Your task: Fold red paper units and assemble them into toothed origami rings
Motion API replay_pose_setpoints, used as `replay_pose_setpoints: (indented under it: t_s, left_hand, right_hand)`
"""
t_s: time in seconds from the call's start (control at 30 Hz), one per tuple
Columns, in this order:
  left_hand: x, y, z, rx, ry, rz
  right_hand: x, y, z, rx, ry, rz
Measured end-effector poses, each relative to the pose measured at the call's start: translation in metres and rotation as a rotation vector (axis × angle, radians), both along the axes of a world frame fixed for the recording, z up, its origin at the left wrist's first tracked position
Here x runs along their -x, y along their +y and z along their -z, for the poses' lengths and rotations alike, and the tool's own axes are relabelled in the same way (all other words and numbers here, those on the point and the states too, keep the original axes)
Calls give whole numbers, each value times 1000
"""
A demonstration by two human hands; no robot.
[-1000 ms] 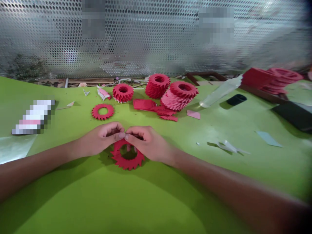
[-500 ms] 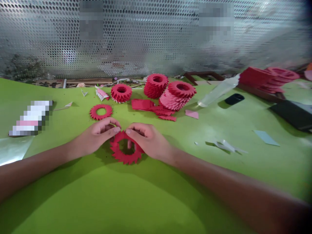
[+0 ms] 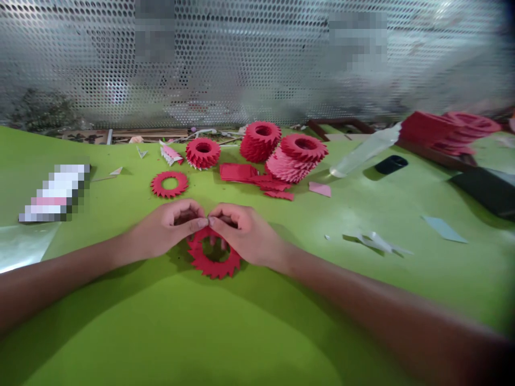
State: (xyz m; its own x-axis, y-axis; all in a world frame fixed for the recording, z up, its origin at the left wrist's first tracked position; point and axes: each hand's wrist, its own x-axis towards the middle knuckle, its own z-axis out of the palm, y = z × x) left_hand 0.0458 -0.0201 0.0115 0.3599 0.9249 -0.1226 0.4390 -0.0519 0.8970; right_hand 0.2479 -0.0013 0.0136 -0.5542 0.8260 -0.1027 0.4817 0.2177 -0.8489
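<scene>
Table [image 3: 209, 332]: green, running under and around the fingers.

Hands, a pair: left hand [image 3: 161, 233] and right hand [image 3: 251, 236], entering from either side. Thumb tips meet or nearly meet over the ring's far rim. Left fingers curled, pinching the rim just left of its top; right fingers closed on it just right of there, some visible through the hole. Neither hand clearly nearer.

Stack [image 3: 298, 161]: red over pink, leaning, beyond the fingers and to the right.

Ring [image 3: 217, 269]: red, toothed, one, held. Body lies on the wearer's side of the fingertips, slightly right of their meeting point. Round, so no long axis; near rim points toward the wearer. Whether that rim touches the table, cannot tell.

Loose ring [image 3: 156, 185]: red, toothed, flat, beyond the left fingers and a little left; apart from them.

Scrap [image 3: 320, 188]: pink, beyond the right fingers, well to the right.
</scene>
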Motion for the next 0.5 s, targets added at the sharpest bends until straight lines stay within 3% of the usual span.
replay_pose_setpoints:
  t_s: [0.5]
  left_hand:
    - [2,-1,1,29,45,70]
  right_hand:
    - [5,-5,-2,-59,34,0]
